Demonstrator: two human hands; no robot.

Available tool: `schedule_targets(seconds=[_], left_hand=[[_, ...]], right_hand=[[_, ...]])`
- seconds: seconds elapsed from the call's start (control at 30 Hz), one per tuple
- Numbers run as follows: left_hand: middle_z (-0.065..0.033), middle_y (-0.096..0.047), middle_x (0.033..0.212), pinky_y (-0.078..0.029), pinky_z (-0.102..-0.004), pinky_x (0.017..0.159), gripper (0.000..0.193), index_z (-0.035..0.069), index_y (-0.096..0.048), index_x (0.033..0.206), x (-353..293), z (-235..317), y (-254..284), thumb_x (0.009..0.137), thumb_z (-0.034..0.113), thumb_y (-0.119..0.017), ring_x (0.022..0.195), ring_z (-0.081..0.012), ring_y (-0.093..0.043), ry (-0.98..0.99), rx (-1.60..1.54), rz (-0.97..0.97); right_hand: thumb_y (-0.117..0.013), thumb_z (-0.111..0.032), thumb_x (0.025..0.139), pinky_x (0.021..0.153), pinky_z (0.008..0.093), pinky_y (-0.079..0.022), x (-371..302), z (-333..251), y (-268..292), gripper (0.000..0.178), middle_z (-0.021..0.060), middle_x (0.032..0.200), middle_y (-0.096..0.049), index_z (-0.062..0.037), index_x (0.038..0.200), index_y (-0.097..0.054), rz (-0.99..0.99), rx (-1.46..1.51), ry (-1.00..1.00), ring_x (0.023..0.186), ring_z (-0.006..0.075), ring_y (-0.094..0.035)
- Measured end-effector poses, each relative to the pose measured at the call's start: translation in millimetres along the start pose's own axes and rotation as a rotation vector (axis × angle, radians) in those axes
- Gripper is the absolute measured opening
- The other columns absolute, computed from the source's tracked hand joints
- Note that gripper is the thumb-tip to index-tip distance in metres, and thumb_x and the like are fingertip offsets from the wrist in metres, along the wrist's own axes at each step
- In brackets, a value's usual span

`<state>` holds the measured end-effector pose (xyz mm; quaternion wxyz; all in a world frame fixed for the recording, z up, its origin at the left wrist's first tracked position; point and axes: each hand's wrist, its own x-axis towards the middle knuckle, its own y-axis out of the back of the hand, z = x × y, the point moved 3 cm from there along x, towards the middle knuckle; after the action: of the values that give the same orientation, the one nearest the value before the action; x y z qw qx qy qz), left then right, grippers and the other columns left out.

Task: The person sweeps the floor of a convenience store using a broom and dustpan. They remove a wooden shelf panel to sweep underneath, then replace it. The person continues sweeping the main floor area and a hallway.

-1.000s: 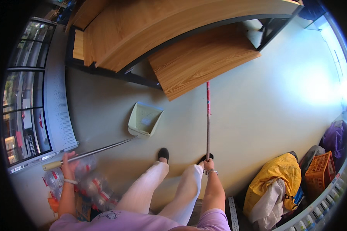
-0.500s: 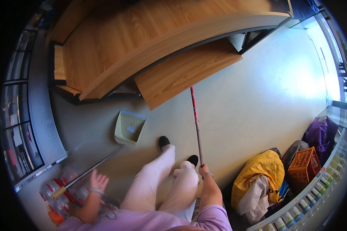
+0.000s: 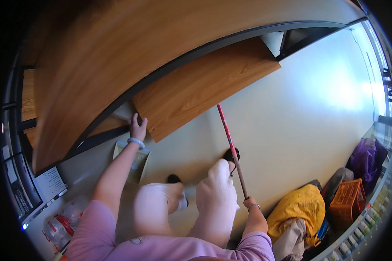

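Note:
My right hand (image 3: 250, 202) is closed round the lower end of a long pole (image 3: 231, 139), red farther up and greyish brown near my grip. The pole's far end is hidden beneath a low wooden panel (image 3: 204, 87) jutting from under a large wooden desk (image 3: 117, 52). Reaching forward, my left hand (image 3: 137, 128) is at the panel's left end, fingers apart; whether it touches the panel, I cannot tell. Below that forearm stands a pale long-handled dustpan (image 3: 139, 163), partly covered by my arm.
Wrapped clear bottles (image 3: 59, 230) lie at the lower left. On the right are a yellow bag (image 3: 298, 209), an orange crate (image 3: 347, 198), a purple bag (image 3: 366, 161) and a shelf of small containers (image 3: 357, 237). My legs and dark shoes are between my arms.
My left hand has moved from beside the dustpan's handle up to the panel's left end. I have leaned toward the desk. My right hand keeps the pole, now slightly farther right and lower in view.

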<state>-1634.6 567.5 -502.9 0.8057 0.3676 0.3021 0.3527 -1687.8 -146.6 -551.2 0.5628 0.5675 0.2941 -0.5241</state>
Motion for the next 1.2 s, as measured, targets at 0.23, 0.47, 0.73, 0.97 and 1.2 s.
schedule_targets(seconds=[0.23, 0.47, 0.73, 0.97, 1.2], left_hand=[[-0.0279, -0.037, 0.141, -0.033, -0.0404, 0.108, 0.080, -0.006, -0.036, 0.137, 113, -45, -35, 0.085, 0.049, -0.060, 0.131, -0.0381, -0.036, 0.486, 0.107, 0.116], [-0.0169, -0.036, 0.145, -0.032, -0.0470, 0.105, 0.080, 0.011, -0.031, 0.143, 132, -99, -61, 0.085, 0.060, -0.054, 0.131, -0.0333, -0.037, 0.858, -0.324, 0.000], [-0.0138, -0.041, 0.142, -0.031, -0.0394, 0.106, 0.071, 0.006, -0.035, 0.141, 156, -140, -60, 0.089, 0.053, -0.052, 0.127, -0.0268, -0.041, 0.740, -0.531, 0.075], [-0.0135, -0.048, 0.135, -0.033, -0.0375, 0.105, 0.052, 0.007, -0.048, 0.130, 125, -109, -26, 0.092, 0.042, -0.055, 0.123, -0.0248, -0.044, 0.804, -0.926, 0.149], [-0.0142, -0.052, 0.128, -0.041, -0.0439, 0.101, 0.044, 0.003, -0.047, 0.125, 100, -65, -2, 0.091, 0.029, -0.060, 0.118, -0.0264, -0.049, 0.568, -0.876, 0.081]], right_hand=[[-0.054, -0.018, 0.082, 0.084, 0.0437, -0.051, 77, -14, 0, 0.030, 0.0189, 0.104, -0.066, -0.0057, 0.106, -0.066, -0.493, -0.120, 0.000, 0.098, 0.0349, -0.064], [-0.051, -0.021, 0.092, 0.066, 0.0376, -0.052, 112, -189, 189, 0.021, 0.0146, 0.078, -0.066, -0.0020, 0.097, -0.058, 0.398, 0.525, 0.695, 0.070, 0.0287, -0.065], [-0.050, -0.051, 0.093, 0.063, 0.0277, -0.045, 121, -422, 321, 0.041, 0.0005, 0.083, -0.057, -0.0100, 0.097, -0.046, -0.295, 1.511, 0.746, 0.072, 0.0124, -0.058], [-0.044, -0.043, 0.098, 0.070, 0.0362, -0.047, 142, -471, 307, 0.035, 0.0032, 0.088, -0.054, -0.0120, 0.112, -0.044, -0.401, 1.749, 0.764, 0.079, 0.0176, -0.056], [-0.038, -0.039, 0.100, 0.091, 0.0421, -0.047, 116, -479, 304, 0.042, 0.0106, 0.124, -0.049, -0.0055, 0.126, -0.039, -0.220, 1.906, 0.800, 0.110, 0.0267, -0.053]])
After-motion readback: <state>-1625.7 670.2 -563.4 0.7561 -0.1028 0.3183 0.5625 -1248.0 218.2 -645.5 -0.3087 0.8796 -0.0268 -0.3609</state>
